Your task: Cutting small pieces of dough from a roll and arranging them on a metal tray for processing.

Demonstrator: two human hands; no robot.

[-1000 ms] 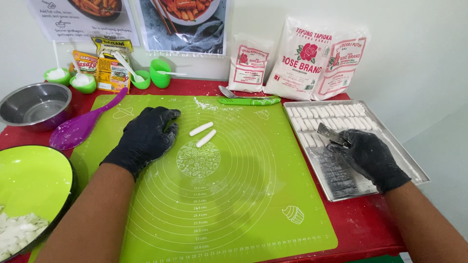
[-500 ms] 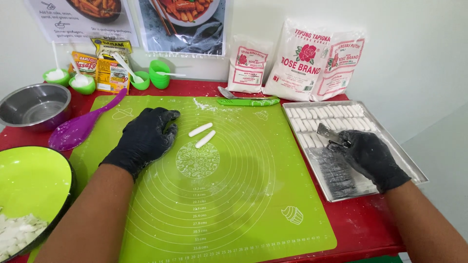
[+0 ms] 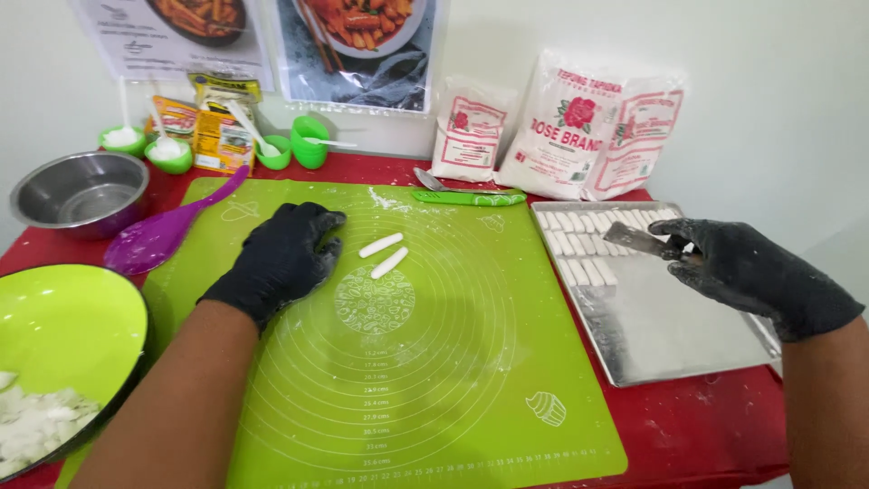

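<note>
At the far left a lime-green bowl [image 3: 68,330] sits on the red table [image 3: 715,430] with white dough chunks [image 3: 32,426] in its lower part, and behind it stands a steel bowl [image 3: 80,190]. A purple spatula [image 3: 167,231] lies with its blade beside the steel bowl and its handle reaching onto the green silicone mat [image 3: 425,380]. Along the wall stand small green cups [image 3: 217,149] with white spoons and a yellow packet [image 3: 217,136]. The left hand [image 3: 285,254], in a black glove, rests palm-down on the mat with its fingers curled loosely; it holds nothing, and its fingertips lie near, but apart from, two short white dough sticks [image 3: 385,254] that lie side by side near the middle of the mat. Beyond them, at the mat's far edge, lies a green-handled knife [image 3: 466,196], and white flour bags [image 3: 588,122] lean on the wall. To the right of the mat a metal tray [image 3: 670,335] holds a row of white dough sticks [image 3: 588,240] along its far end, the nearer part bare. The right hand [image 3: 742,267], also gloved in black and dusted with flour, hovers over the tray's right side, its fingers closed around a small metal scraper [image 3: 634,237] whose blade points left over the row of sticks.
</note>
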